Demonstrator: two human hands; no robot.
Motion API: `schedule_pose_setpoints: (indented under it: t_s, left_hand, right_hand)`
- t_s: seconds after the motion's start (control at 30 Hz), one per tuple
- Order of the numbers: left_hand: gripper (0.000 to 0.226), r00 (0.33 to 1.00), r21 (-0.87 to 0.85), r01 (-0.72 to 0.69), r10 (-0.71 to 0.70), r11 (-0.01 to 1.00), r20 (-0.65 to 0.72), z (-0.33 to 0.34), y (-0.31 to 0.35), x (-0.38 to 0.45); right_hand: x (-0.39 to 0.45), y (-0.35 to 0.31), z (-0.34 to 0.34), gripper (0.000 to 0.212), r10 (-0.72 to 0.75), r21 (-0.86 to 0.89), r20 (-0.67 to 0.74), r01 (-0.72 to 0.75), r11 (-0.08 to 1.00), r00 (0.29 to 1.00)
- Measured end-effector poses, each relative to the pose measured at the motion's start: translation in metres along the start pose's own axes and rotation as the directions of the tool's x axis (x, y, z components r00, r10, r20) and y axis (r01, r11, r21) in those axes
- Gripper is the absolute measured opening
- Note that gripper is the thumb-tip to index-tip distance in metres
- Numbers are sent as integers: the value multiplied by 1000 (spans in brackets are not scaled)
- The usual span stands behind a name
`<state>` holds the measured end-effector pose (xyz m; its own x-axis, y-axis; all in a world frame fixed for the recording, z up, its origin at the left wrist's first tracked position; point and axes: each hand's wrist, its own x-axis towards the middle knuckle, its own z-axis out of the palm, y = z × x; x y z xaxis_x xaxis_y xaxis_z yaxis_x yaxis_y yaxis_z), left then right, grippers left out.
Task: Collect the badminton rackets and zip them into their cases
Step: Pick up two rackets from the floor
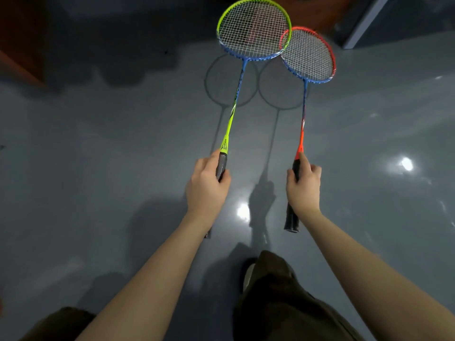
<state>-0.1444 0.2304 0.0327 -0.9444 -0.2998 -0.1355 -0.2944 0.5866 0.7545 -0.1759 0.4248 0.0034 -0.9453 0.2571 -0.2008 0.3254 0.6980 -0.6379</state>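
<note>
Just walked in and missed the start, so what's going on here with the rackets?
A person stands on a shiny grey floor holding one badminton racket in each hand. The left hand grips the green racket by its handle; the right hand grips the orange racket the same way. Both are raised with heads pointing forward, the frames overlapping slightly. No cases are in view.

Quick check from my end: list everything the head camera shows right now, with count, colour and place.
yellow-green racket: one, yellow-green and blue frame, held up left of centre, its head overlapping the other racket's head
orange racket: one, orange-red and blue frame, held up right of centre
floor: one, glossy grey, below everything, showing both rackets' shadows
wooden furniture: brown, far left edge
cases: none in view
trousers: brown, bottom
left hand: grips the yellow-green racket's handle
right hand: grips the orange racket's handle
</note>
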Motion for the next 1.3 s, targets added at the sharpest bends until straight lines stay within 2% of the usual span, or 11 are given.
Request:
schedule_pose_setpoints:
  t_s: [0.2,0.37,0.63,0.83,1.0,1.13,1.3]
  left_hand:
    - [46,998,-13,-65,66,998,10,-98,104,-36]
    - [46,986,-55,-167,167,984,-2,-188,219,-71]
    - [46,959,-85,-280,282,956,5,-326,394,-100]
    - [48,930,-75,-363,357,929,-85,-376,492,-69]
    - [50,919,-35,-355,342,934,-194,-403,554,-40]
    - [49,899,-15,-341,322,940,-296,-432,576,-13]
    - [48,885,18,-262,248,965,-395,-466,569,47]
  right_hand:
    - [-64,-104,-102,51,89,134,-86,-77,988,992]
    - [-123,-197,-213,54,133,232,-152,-96,968,979]
    - [-184,-329,-382,55,30,290,-298,60,955,954]
    - [-148,-396,-458,53,-106,298,-359,222,928,927]
    - [-98,-453,-505,53,-247,275,-316,337,901,916]
    - [-60,-500,-523,52,-355,245,-271,421,874,895]
    - [-5,-553,-500,52,-460,223,-199,497,839,865]
